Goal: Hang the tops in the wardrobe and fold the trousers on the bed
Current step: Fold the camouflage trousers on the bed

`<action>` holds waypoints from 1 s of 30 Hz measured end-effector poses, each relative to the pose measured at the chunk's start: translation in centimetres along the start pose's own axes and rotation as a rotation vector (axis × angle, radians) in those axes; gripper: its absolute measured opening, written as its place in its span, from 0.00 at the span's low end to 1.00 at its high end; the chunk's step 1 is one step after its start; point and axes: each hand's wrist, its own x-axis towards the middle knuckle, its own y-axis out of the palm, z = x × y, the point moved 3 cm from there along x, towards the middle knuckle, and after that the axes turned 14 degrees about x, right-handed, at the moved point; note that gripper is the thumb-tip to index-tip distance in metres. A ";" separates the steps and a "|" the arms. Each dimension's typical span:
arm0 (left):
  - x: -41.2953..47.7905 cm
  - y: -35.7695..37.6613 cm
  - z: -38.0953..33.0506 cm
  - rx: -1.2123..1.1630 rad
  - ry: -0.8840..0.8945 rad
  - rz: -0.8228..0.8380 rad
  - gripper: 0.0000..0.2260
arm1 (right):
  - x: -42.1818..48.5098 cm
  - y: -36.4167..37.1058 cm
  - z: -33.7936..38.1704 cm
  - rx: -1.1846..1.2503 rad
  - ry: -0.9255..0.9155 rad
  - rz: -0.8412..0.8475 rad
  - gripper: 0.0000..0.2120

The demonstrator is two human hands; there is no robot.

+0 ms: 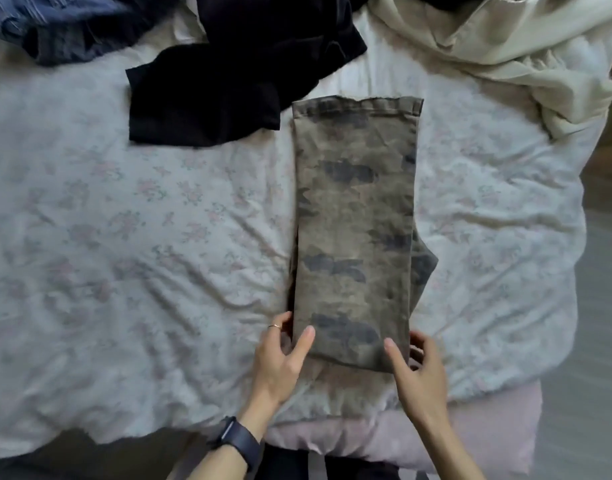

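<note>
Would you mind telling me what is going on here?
A person is folding the camouflage trousers on the bed. The left hand and right hand each pinch a near corner of the long folded strip. A black garment, a blue garment and a cream garment lie loose at the far side.

Camouflage trousers (354, 230); white floral duvet (124, 237); black garment (228, 81).

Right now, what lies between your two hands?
The near end of the camouflage trousers, held by left hand and right hand; seen in head view.
</note>
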 end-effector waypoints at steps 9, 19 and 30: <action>0.8 -0.4 2.2 0.495 -0.023 0.081 0.29 | -1.0 -1.4 -2.7 -0.035 0.046 0.133 0.10; -1.4 1.5 3.6 0.454 -0.246 -0.140 0.28 | -1.5 -0.7 -4.4 -0.316 0.001 0.031 0.15; 4.1 6.9 -0.9 1.097 0.543 -0.249 0.34 | 3.6 8.4 3.7 -0.832 -0.784 0.162 0.27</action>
